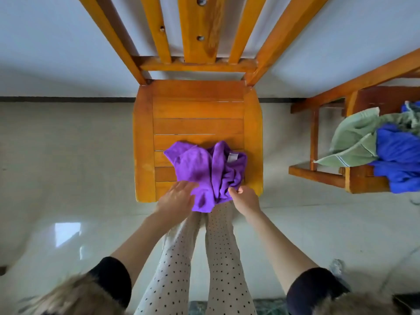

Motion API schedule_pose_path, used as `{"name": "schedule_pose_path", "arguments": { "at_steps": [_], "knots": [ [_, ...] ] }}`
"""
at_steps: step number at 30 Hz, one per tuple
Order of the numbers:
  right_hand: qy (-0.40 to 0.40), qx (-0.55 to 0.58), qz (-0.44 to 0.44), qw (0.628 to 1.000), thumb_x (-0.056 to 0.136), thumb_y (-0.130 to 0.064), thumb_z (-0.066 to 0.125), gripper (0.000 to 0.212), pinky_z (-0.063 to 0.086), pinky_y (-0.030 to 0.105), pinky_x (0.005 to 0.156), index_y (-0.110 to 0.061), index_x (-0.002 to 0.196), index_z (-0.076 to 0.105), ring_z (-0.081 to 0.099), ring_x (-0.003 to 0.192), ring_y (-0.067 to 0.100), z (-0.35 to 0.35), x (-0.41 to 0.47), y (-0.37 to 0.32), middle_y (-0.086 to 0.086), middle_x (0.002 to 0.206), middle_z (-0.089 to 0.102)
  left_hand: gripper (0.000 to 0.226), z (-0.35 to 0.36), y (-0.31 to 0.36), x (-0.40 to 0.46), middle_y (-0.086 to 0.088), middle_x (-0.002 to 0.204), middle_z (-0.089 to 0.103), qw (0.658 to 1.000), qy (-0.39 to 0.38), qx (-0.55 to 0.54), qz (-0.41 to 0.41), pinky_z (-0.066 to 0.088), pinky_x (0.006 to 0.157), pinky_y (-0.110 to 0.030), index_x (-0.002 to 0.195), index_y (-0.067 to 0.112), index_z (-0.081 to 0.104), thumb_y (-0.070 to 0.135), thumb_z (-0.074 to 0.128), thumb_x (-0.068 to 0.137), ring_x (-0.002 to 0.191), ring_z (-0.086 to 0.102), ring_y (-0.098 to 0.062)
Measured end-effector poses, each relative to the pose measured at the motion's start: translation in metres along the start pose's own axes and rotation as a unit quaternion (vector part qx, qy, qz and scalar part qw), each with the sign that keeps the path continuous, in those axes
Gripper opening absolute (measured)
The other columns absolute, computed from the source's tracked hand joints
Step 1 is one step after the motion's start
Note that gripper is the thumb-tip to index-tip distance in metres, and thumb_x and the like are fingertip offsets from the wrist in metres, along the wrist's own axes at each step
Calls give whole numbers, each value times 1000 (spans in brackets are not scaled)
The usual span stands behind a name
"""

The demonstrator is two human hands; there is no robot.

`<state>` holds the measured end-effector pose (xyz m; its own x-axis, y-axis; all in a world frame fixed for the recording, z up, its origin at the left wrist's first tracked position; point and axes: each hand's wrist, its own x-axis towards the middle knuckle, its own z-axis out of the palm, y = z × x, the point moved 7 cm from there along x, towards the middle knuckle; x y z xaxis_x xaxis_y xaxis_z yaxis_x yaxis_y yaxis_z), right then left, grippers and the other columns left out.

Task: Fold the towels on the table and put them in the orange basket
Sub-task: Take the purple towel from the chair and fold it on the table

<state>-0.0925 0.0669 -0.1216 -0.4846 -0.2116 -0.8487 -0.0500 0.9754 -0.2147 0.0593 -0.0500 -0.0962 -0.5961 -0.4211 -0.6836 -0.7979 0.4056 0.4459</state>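
A crumpled purple towel (204,171) lies on the near part of a wooden chair seat (197,110), its lower edge hanging over the front. My left hand (176,197) rests flat with straight fingers on the towel's near left edge. My right hand (244,197) pinches the towel's near right corner between thumb and fingers. A white label shows on the towel's right side. No orange basket is in view.
A second wooden piece of furniture (329,176) stands at the right, with a green towel (354,137) and a blue towel (400,155) heaped on it. The chair's slatted back (200,30) rises beyond the seat. Pale tiled floor surrounds the chair.
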Motion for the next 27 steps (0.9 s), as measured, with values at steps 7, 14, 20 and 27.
{"name": "schedule_pose_path", "arguments": {
  "at_steps": [7, 14, 20, 27],
  "knots": [
    [83, 44, -53, 994, 93, -10, 45, 17, 22, 27, 60, -9, 77, 47, 44, 75, 23, -15, -2, -9, 10, 80, 53, 42, -9, 5, 35, -6, 142, 44, 1000, -8, -8, -5, 35, 108, -39, 139, 17, 39, 21, 42, 97, 131, 38, -23],
    [58, 24, -246, 967, 95, -11, 47, 22, 35, 17, 69, -5, 108, 64, 54, 82, 13, -70, -61, -62, 6, 98, 68, 49, -65, 66, 11, -2, 154, 24, 995, 63, -16, 81, 42, 100, -44, 145, 20, 30, 8, 37, 97, 137, 31, -23],
    [50, -7, -382, 923, 90, -6, 55, 17, 36, 10, 75, -6, 100, 69, 59, 88, 15, -128, -134, -126, 6, 99, 69, 53, -145, 138, -32, 5, 154, 23, 970, 100, -34, 217, 31, 108, -33, 139, 22, 42, -3, 44, 91, 136, 31, -19],
    [91, -1, -483, 871, 86, -10, 64, 4, 36, 1, 65, -10, 86, 68, 52, 71, -6, -195, -224, -184, -10, 77, 61, 9, -240, 163, -103, 4, 95, 64, 960, 172, -119, 188, 47, 76, -23, 96, 18, 61, 21, 63, 88, 90, 61, -17]
  ]
}}
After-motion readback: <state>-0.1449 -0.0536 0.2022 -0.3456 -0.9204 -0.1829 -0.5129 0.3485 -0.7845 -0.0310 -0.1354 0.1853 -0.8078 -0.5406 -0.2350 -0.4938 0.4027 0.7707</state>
